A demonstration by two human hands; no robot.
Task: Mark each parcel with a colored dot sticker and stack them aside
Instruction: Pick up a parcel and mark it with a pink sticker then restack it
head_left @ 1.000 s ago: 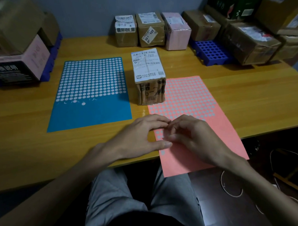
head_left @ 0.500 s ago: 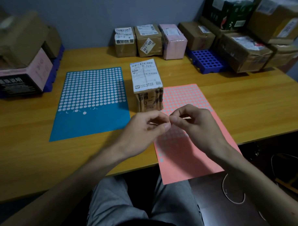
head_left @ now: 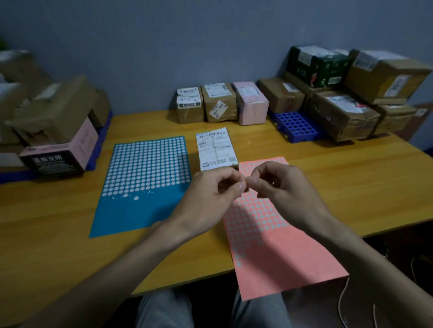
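Parcel (head_left: 215, 149), a brown cardboard block topped with a crinkled white paper label, is standing on the smooth wooden table (head_left: 358, 183), just right of the blue dot-sticker sheet (head_left: 142, 191) and at the far edge of the pink dot-sticker sheet (head_left: 267, 240). Left hand (head_left: 211, 198) and right hand (head_left: 285, 193) are hovering in front of it with fingers curled and pinched tips meeting. Whether they are gripping anything cannot be told.

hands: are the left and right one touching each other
Touching. The head view shows the left hand and right hand meeting fingertip to fingertip.
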